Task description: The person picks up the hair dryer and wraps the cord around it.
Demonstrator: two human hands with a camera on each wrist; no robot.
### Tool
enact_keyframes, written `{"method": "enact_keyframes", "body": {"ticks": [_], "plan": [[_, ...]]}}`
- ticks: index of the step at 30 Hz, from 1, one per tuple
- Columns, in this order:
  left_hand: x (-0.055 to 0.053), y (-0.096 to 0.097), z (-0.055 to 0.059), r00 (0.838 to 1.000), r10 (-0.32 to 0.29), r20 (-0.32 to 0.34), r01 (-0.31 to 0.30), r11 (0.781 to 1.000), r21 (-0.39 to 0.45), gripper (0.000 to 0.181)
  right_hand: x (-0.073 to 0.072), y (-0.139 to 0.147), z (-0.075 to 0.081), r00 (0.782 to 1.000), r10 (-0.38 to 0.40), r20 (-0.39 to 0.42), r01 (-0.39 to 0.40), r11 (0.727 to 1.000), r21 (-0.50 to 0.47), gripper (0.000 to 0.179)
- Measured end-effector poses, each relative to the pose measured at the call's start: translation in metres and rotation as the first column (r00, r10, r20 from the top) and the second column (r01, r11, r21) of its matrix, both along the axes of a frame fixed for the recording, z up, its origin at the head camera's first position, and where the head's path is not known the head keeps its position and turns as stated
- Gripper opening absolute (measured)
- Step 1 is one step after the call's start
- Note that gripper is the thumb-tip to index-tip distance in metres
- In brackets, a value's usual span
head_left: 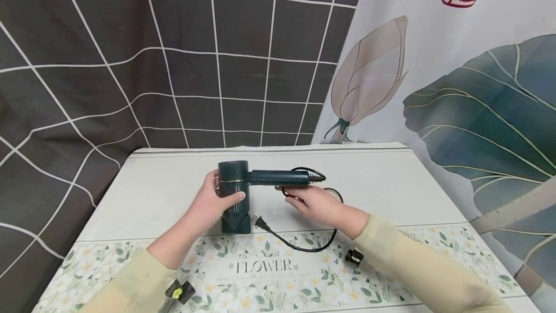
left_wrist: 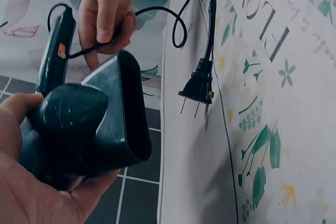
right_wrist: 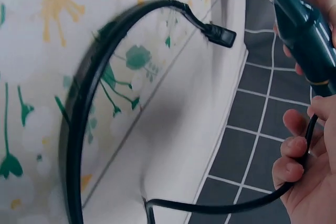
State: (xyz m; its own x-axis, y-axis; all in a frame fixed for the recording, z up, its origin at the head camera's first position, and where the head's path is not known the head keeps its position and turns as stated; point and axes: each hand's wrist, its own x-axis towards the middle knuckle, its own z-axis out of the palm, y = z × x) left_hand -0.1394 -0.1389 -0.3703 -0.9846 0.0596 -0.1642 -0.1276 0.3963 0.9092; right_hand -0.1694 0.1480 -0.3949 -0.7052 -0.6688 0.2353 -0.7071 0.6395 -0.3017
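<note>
A dark teal hair dryer [head_left: 233, 197] is held up over the table, its handle pointing right and its flat nozzle [left_wrist: 128, 114] pointing down towards the front. My left hand [head_left: 213, 204] grips the barrel, thumb across the near side. Below the handle, my right hand [head_left: 319, 204] pinches the black power cord [right_wrist: 252, 206] with curled fingers, as the right wrist view shows. From the handle's end the cord loops through that hand and round to a plug [left_wrist: 197, 86] with bare prongs, which hangs close to the barrel's lower end in the head view.
A white cloth with a flower print and the word FLOWER [head_left: 262, 267] covers the table [head_left: 143, 192]. Behind it hangs a dark grid curtain [head_left: 243, 76], and a white curtain with plant prints [head_left: 434, 76] is at the right. Dark devices are strapped at both wrists.
</note>
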Motion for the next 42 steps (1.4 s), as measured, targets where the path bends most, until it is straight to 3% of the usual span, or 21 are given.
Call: {"method": "enact_keyframes", "body": {"ticks": [6,13,19,28,42], "plan": [[0.002,-0.001,0.0,0.999,0.033,-0.042,-0.037,0.996,-0.086,0.106,0.003,-0.006,0.0,0.998,0.001,0.067,-0.006,0.997,0.079,0.039],[0.006,-0.002,0.001,0.992,0.061,-0.107,-0.082,0.973,-0.215,0.106,0.006,-0.009,0.004,0.999,0.018,0.042,-0.024,0.989,0.145,0.039],[0.006,-0.002,-0.001,0.985,0.07,-0.16,-0.118,0.943,-0.313,0.102,0.006,-0.008,0.01,0.999,0.029,-0.042,-0.023,0.991,0.132,0.032],[0.005,-0.002,-0.005,0.981,0.051,-0.19,-0.123,0.914,-0.388,0.103,0.002,-0.004,0.018,0.984,0.084,-0.159,-0.068,0.992,0.104,0.019],[0.006,-0.005,-0.008,0.976,-0.001,-0.22,-0.103,0.88,-0.464,0.102,-0.011,0.01,0.036,0.941,0.159,-0.299,-0.131,0.985,0.114,0.009]]}}
